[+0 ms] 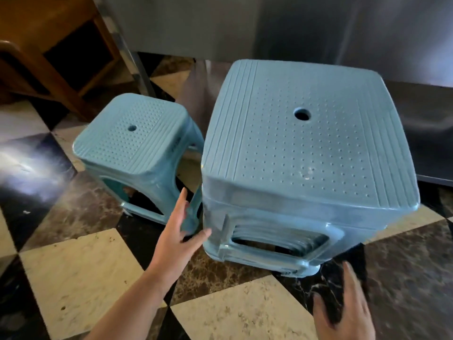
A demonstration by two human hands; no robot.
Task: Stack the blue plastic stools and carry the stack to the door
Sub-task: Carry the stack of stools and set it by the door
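Observation:
A tall stack of blue plastic stools [304, 153] stands on the tiled floor at centre right, its dotted top seat with a round hole facing me. A lower blue stool [132, 141] stands just to its left. My left hand [176, 239] is open, fingers spread, in the gap between the two, with the thumb close to the stack's left side. My right hand [343, 307] is open and blurred, low at the bottom right, just below the stack's near right corner and holding nothing.
A wooden table [36, 40] stands at the back left. A stainless steel counter front [294, 28] runs along the back, close behind the stools. Cream and dark marble tiles [81, 271] cover the floor in front.

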